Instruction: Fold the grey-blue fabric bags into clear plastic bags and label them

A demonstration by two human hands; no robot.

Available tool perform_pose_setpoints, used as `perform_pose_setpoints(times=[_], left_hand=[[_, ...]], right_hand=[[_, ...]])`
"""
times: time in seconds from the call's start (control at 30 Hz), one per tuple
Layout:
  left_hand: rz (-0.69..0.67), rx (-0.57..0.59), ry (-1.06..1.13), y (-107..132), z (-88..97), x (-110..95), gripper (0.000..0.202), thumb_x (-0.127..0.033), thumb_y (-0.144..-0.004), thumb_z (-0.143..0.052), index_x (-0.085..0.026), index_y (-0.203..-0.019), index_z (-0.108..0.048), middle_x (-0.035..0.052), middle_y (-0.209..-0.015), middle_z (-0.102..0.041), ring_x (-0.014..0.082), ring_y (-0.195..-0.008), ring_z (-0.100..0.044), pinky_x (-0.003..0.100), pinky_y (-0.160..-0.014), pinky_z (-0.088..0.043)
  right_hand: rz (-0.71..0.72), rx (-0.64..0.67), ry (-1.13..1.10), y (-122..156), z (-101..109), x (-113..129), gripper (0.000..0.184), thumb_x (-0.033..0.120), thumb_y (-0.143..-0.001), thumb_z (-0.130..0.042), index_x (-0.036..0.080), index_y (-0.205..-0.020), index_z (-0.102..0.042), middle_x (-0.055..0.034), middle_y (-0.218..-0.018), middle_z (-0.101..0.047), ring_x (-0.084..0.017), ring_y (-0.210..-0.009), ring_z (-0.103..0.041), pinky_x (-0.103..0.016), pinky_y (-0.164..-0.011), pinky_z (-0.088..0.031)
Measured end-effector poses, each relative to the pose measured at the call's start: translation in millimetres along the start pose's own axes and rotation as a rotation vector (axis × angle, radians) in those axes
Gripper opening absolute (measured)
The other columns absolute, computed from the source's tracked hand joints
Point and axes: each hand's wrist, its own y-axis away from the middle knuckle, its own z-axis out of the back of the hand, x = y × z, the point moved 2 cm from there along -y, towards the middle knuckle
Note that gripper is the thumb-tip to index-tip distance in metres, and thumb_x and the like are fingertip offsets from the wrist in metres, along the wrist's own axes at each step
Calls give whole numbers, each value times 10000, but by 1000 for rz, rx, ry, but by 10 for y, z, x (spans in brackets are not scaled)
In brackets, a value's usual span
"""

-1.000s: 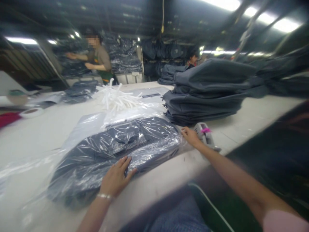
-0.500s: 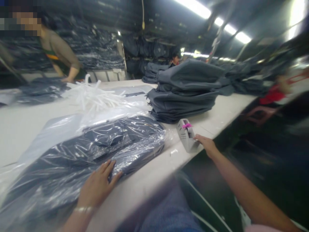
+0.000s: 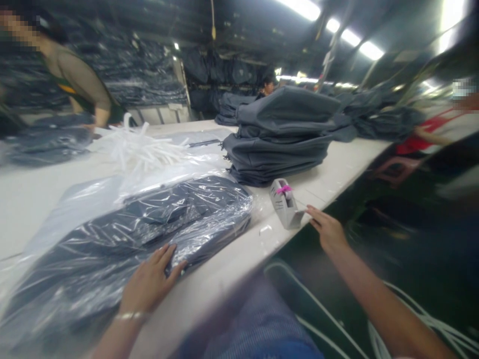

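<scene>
My left hand [image 3: 149, 276] lies flat on a dark folded garment in a clear plastic bag [image 3: 164, 219], fingers spread, near the bag's front edge. At the table's front edge, my right hand [image 3: 325, 227] is just right of a grey tape dispenser [image 3: 286, 204] with a bright pink piece on top. Its thumb and forefinger are closed together at the dispenser's cutting end, on what looks like a thin clear strip of tape, which is hard to see. The other fingers are held close beside them.
Behind the dispenser rises a stack of dark grey garments [image 3: 280, 139]. White strips [image 3: 138, 147] lie heaped beyond the bag on the white table [image 3: 220, 289]. A co-worker [image 3: 82, 85] stands at the far left. A pink stool [image 3: 396, 167] and pale hoses [image 3: 415, 311] are at right.
My right hand has drawn slightly away from the dispenser, to the right. My left hand stays flat on the bag. The whole view has shifted a little.
</scene>
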Motion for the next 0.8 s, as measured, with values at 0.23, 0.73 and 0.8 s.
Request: perform_pose_setpoints(times=[0.23,0.73,0.8], left_hand=[[-28,10,-31,-10,-52,42,730,-605,-912,-314,-125,-1452,-422,128,-1502,-424,304,-1357,-435,474,-1111,-366],[-59,-1,-27,11,-65,69,757,-635,-893,-328,-145,-1463,-409,115,-1511,-417,310,-1365,-423,466,-1118,-359],[-44,4,-27,16,-78,69,767,-643,-885,-337,-140,-1459,-416,117,-1511,-417,312,-1368,-417,465,-1121,-355]], right_hand=[[-205,259,139,163,166,-380,328,516,-815,-623,240,-968,-712,-99,-1116,-725,-254,-1036,-685,-377,-796,-570],[702,472,1192,42,378,183,197,323,-872,-565,282,-903,-754,-45,-919,-744,-206,-813,-650,-276,-649,-407],[871,633,1257,61,175,447,210,277,-900,-532,277,-903,-741,-48,-877,-729,-185,-795,-636,-263,-655,-395]])
